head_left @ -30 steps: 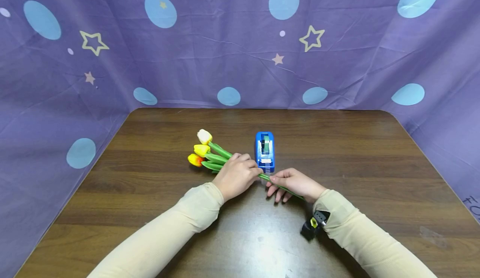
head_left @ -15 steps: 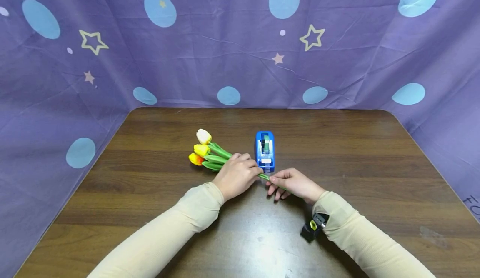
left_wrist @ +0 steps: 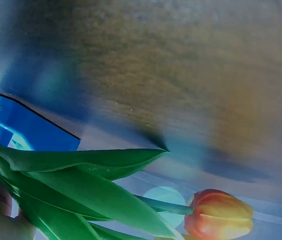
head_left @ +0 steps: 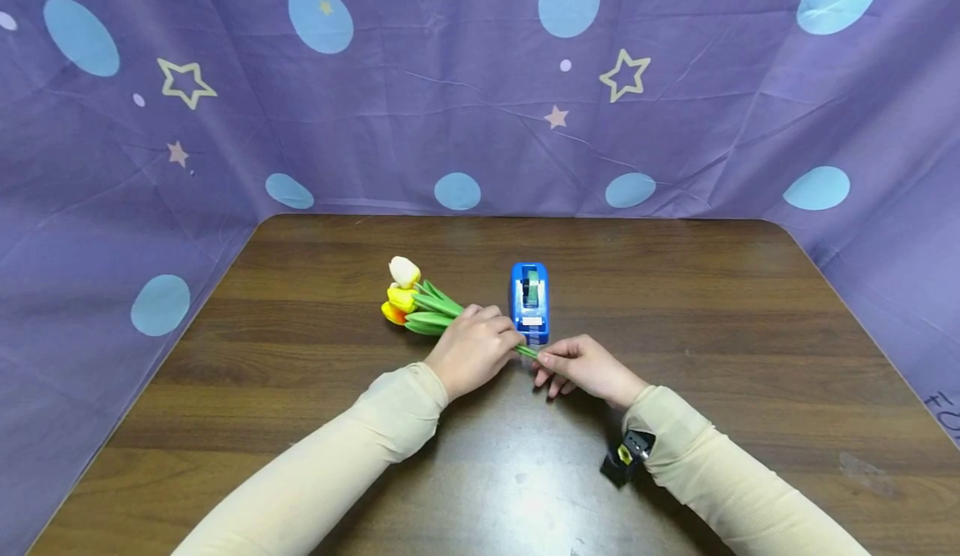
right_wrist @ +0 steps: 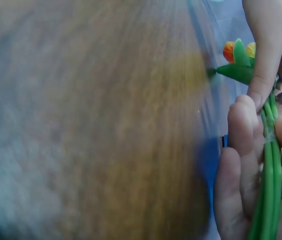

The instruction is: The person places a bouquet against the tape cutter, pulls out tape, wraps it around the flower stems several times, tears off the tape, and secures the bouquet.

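Three artificial tulips, a white one (head_left: 404, 271), a yellow one (head_left: 402, 297) and an orange-red one (left_wrist: 220, 214), lie bunched with their heads to the left. My left hand (head_left: 476, 352) grips the bunch below its green leaves (left_wrist: 101, 195). Just right of it, my right hand (head_left: 588, 370) pinches the green stems (right_wrist: 268, 185) between thumb and fingers. In the right wrist view, clear tape (right_wrist: 270, 134) wraps the stems at the right thumb. The stems' lower ends run along the right palm, hidden in the head view. A blue tape dispenser (head_left: 517, 306) stands right behind the hands.
The hands work over a brown wooden table (head_left: 675, 289), with a purple patterned cloth (head_left: 480, 81) hanging behind it. A black wrist device (head_left: 630, 452) hangs under the right sleeve. A faint clear patch (head_left: 866, 473) shows on the table at right.
The tulip heads have turned and drawn closer together, the orange-red one now partly behind the yellow. The stem ends past my right hand have dropped from sight. Both hands stay nearly in place.
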Motion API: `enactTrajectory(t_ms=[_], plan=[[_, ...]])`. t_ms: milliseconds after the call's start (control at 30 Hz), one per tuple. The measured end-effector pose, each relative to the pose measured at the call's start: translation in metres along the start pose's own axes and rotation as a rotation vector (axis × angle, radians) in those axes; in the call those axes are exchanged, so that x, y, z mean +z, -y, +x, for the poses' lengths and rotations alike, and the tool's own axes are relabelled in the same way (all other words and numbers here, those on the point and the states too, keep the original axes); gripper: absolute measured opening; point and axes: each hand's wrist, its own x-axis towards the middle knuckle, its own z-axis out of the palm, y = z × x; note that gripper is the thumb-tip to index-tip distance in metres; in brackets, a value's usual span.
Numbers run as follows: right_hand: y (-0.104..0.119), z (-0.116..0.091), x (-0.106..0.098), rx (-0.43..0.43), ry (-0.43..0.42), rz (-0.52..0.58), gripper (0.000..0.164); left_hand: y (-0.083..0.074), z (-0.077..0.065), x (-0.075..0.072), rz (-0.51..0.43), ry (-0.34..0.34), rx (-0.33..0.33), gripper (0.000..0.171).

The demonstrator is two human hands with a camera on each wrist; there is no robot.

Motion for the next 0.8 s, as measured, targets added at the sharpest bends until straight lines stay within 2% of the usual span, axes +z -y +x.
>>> enactTrajectory(t_ms=[500,800], plan=[[0.0008,-0.0012,0.0041,-0.040,-0.090,-0.080,0.028,0.0000,0.0036,0.0004,0.023,0.028,-0.017,0.007],[0.0007,-0.0020,0.0036,-0.037,-0.127,-0.088,0.028,-0.0012,0.0035,0.0011,0.017,0.037,-0.046,0.015]])
